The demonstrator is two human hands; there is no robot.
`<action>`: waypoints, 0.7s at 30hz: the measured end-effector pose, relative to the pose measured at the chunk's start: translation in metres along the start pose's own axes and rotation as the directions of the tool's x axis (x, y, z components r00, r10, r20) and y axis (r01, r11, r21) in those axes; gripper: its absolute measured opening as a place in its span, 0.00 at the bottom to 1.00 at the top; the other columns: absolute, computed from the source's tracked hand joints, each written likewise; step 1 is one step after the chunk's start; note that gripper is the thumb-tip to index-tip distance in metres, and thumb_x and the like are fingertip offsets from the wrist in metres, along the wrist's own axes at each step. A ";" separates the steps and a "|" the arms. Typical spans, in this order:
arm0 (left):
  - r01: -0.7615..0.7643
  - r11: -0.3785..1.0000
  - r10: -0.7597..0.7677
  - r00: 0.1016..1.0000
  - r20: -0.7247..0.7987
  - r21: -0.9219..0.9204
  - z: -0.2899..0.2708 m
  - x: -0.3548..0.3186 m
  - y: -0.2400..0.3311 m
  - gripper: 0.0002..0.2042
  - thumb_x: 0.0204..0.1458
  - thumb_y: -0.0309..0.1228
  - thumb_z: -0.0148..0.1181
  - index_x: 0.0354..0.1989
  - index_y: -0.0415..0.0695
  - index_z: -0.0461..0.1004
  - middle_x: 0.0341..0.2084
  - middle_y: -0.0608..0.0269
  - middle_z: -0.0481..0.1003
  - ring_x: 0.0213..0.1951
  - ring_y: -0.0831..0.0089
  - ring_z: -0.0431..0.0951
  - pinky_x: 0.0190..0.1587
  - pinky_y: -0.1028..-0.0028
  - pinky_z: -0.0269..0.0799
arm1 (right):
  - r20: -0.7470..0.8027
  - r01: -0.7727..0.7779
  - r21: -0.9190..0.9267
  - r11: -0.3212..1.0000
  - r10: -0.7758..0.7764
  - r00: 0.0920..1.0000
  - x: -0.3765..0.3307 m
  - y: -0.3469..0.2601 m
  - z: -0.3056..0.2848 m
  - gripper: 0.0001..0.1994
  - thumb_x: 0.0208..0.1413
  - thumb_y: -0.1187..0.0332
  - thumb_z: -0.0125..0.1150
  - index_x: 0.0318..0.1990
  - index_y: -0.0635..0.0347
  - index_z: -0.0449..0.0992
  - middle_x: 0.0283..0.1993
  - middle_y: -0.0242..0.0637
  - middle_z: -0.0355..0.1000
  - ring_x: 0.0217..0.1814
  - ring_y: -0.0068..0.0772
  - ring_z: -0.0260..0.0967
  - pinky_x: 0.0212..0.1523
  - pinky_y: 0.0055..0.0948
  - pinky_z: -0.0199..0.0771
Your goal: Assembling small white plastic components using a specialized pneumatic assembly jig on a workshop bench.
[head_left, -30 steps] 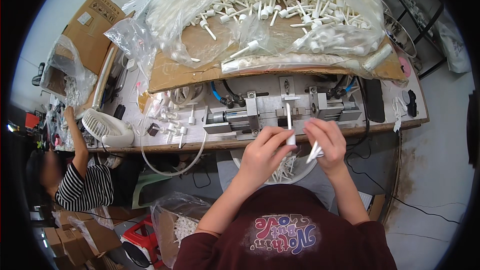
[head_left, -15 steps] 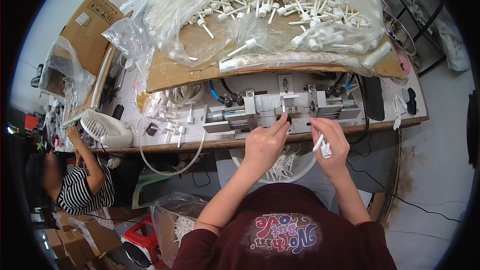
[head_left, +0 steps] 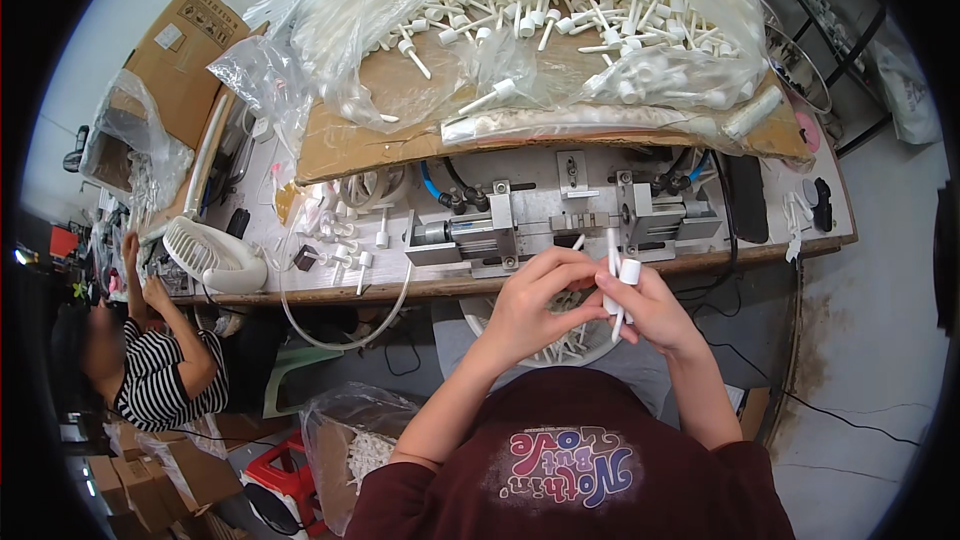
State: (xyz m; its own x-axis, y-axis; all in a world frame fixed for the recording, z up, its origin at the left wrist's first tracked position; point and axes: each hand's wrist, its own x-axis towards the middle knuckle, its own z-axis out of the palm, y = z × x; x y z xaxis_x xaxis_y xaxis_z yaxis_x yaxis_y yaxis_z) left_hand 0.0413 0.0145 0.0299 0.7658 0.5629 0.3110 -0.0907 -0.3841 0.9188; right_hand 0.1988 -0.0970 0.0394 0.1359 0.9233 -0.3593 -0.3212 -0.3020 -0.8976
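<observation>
Brown cardboard box w/ white labels (head_left: 185,50) at table's far left; clear plastic bag of white parts (head_left: 560,20) on top; brown cartons (head_left: 150,480) on floor lower left.

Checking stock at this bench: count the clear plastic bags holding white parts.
3: big bag on the cardboard, one at far left, one on the floor. Others may be hidden.

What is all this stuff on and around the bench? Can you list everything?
White capped tubes: many, white, in clear bags on cardboard at the bench's back.
Metal fixture: one, grey, bench middle.
Small fan: one, white, bench left.
Clear hose: one, looping off the front edge.
Basin: one, white, holds tubes, below the hands.
Co-worker: one, striped shirt, far left.
Cardboard boxes: several, brown, left.
Left hand: meets the right hand over the tubes.
Right hand: holds white tubes.
</observation>
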 end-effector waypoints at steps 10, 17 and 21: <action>-0.306 0.924 0.331 0.940 -0.081 0.231 0.002 -0.009 -0.014 0.15 0.36 0.26 0.76 0.37 0.41 0.82 0.38 0.61 0.81 0.41 0.64 0.79 0.43 0.68 0.74 | 0.057 -0.087 0.144 0.986 0.080 0.995 0.003 0.006 0.008 0.20 0.71 0.54 0.46 0.45 0.65 0.73 0.26 0.28 0.70 0.12 0.11 0.55 0.10 0.14 0.51; -0.195 0.893 0.252 0.964 -0.090 0.406 -0.003 -0.010 -0.018 0.15 0.45 0.21 0.71 0.43 0.38 0.80 0.36 0.59 0.79 0.36 0.67 0.81 0.37 0.71 0.78 | -0.236 0.151 0.069 0.986 -0.131 0.963 0.009 0.016 -0.003 0.13 0.69 0.61 0.51 0.40 0.64 0.74 0.25 0.32 0.73 0.14 0.10 0.54 0.15 0.13 0.51; -0.159 0.826 0.191 0.982 -0.003 0.541 0.002 -0.009 -0.019 0.17 0.48 0.21 0.67 0.49 0.38 0.77 0.35 0.59 0.75 0.36 0.66 0.81 0.36 0.69 0.78 | -0.318 0.196 0.048 0.980 -0.171 0.933 0.005 0.019 -0.008 0.08 0.66 0.66 0.57 0.39 0.62 0.73 0.27 0.31 0.73 0.17 0.09 0.55 0.18 0.13 0.52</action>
State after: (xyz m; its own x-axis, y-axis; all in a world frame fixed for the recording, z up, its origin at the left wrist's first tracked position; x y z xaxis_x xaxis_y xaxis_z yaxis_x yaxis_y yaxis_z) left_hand 0.0370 0.0155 0.0090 0.7325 0.4814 0.4813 0.1477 -0.8026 0.5780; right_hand 0.2005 -0.0999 0.0182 0.4793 0.8373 -0.2632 -0.3331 -0.1039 -0.9372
